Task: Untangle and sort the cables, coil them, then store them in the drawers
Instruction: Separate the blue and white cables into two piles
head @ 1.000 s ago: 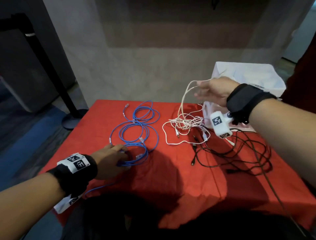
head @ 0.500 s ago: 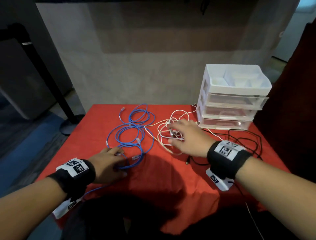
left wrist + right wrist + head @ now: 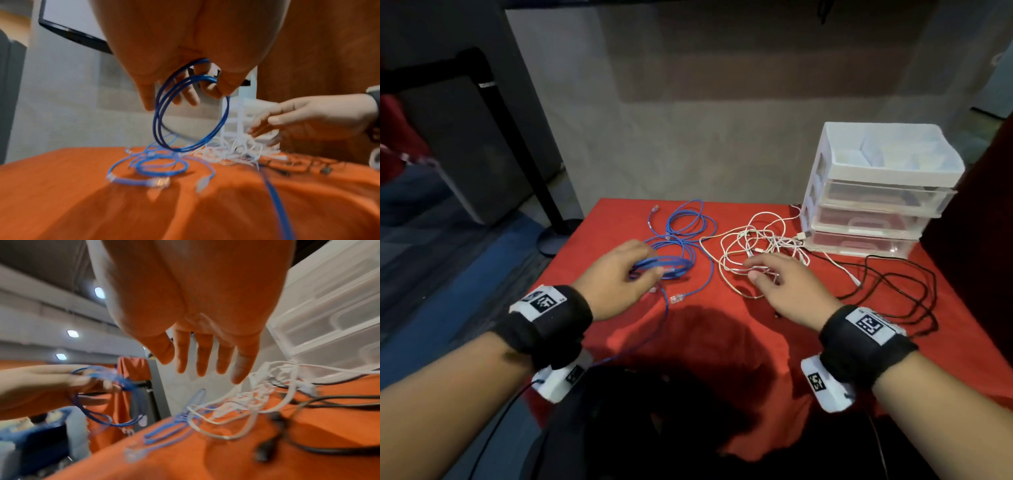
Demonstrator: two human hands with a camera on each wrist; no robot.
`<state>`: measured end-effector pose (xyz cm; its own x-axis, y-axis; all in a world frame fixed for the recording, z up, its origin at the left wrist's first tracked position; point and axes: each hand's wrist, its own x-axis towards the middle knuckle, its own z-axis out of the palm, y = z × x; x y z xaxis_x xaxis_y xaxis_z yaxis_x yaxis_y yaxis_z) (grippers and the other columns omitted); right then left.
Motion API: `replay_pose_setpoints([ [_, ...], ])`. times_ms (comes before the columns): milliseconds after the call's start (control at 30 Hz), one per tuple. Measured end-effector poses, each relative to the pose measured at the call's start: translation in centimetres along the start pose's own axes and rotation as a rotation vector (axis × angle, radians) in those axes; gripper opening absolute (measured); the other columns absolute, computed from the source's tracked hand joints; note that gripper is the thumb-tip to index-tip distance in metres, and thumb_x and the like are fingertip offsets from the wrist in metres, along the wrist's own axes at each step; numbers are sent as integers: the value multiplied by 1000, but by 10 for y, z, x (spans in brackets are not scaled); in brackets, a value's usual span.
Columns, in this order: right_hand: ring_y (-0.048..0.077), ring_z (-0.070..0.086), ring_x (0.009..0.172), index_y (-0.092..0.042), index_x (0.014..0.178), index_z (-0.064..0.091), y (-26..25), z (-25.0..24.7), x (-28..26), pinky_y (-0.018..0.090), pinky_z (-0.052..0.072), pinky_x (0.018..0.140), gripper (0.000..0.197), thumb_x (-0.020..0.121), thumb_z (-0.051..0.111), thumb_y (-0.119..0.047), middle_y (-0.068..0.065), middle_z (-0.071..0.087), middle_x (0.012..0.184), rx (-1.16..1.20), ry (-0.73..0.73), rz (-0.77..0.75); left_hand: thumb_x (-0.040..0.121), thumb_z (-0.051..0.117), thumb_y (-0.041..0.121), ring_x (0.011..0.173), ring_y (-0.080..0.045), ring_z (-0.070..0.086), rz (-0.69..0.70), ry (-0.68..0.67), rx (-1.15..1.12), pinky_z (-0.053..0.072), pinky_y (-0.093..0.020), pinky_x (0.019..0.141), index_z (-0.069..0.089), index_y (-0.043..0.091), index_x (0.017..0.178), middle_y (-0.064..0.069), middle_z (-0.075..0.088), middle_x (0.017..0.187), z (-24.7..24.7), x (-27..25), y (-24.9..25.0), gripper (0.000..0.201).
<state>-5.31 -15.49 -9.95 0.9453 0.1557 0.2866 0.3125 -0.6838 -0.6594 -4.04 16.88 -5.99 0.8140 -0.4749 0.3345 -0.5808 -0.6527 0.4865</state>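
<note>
Holding a few loops of the blue cable [image 3: 671, 265], the left hand [image 3: 616, 281] has its fingers curled round them, up off the red cloth [image 3: 619, 329]. More of the blue cable lies in rings on the cloth just past that hand, and one strand runs back toward the person's body. A clear plug [image 3: 677, 298] on the end of a blue strand lies on the cloth near the left hand

The right hand [image 3: 787, 291] is spread, fingers straight and a little apart, palm down. It is right over the near side of the white cables [image 3: 753, 250], but whether the fingertips touch them I cannot tell. The white cables sit in a messy tangle in the middle of the cloth, just right of the blue rings

The black cable [image 3: 893, 284] lies in loose loops on the right side of the cloth, in front of the drawers [image 3: 873, 205]. The drawers are a small white and clear plastic stack at the far right corner. All three clear drawers look pushed in. A white plug [image 3: 803, 235] lies just beside the bottom drawer

Both wrists wear black bands [image 3: 544, 325] with little white boxes on them
</note>
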Motion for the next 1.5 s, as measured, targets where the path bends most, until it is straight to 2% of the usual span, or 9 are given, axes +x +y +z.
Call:
replay_pose_setpoints([
  [167, 0, 55, 125, -31, 140, 55, -61, -2, -2, 27, 45, 106, 48, 94, 62, -45, -13, 61, 135, 226, -64, -170, 102, 54, 36, 64, -10, 52, -21, -141, -339, 49, -36, 64, 63, 24, 88, 2, 54, 67, -24, 27, 74, 21],
  [367, 12, 62, 65, -10, 94, 70, -93, -40, 4, 23, 49, 55, 18, 104, 57, -17, 5, 70, 73, 545, -65, -1, 102, 51, 24, 66, -18, 65, -316, -74, -730, 55, -31, 70, 70, 8, 100, -13, 65, 83, -61, 46, 102, 25],
  [567, 27, 72, 75, -7, 106, 69, -81, -88, -4, 29, 56, 52, 24, 107, 48, -18, 14, 76, 100, 642, 70, 198, 107, 42, 31, 46, -9, 46, -434, 224, -836, 53, -26, 57, 57, 17, 89, 6, 42, 57, -90, 43, 64, 28],
  [700, 22, 73, 65, -1, 111, 65, -56, -126, -14, 24, 56, 47, 29, 107, 48, -24, 10, 76, 86, 718, 106, 338, 107, 40, 34, 42, -5, 25, -610, 482, -809, 25, -17, 36, 55, 21, 82, 6, 29, 60, -121, 40, 14, 32],
  [900, 24, 76, 75, 3, 122, 64, -41, -143, -29, 27, 60, 55, 38, 104, 50, -27, 17, 77, 105, 593, -89, 378, 97, 54, 42, 40, -12, 23, -706, 467, -550, 17, -17, 40, 72, 20, 76, -3, 32, 63, -128, 24, -35, 35],
  [1033, 26, 75, 71, 2, 120, 63, -63, -127, -27, 27, 58, 53, 39, 107, 45, -29, 18, 77, 100, 612, -102, 359, 101, 57, 31, 47, -17, 36, -627, 388, -360, 31, -16, 39, 65, 10, 89, -5, 42, 63, -89, 31, 0, 25],
  [1300, 27, 75, 72, 2, 117, 64, -111, -97, -18, 29, 58, 54, 39, 107, 47, -31, 19, 75, 92, 674, -177, 290, 101, 53, 44, 87, 12, 60, -275, 206, -379, 41, -8, 81, 66, 24, 111, 17, 68, 100, -39, 34, 104, 26],
  [1367, 28, 75, 74, -1, 115, 66, -117, -95, -18, 29, 58, 54, 37, 107, 47, -32, 18, 75, 91, 670, -186, 274, 99, 53, 50, 98, 0, 65, -133, 100, -411, 47, -18, 91, 67, 21, 113, 5, 73, 107, -24, 28, 121, 35],
  [1500, 24, 73, 68, -4, 110, 68, -120, -97, -20, 29, 54, 52, 37, 106, 47, -34, 17, 72, 83, 670, -194, 240, 105, 52, 23, 67, -13, 66, -149, 115, -669, 52, -24, 66, 64, 15, 108, -3, 61, 75, -10, 28, 134, 15],
])
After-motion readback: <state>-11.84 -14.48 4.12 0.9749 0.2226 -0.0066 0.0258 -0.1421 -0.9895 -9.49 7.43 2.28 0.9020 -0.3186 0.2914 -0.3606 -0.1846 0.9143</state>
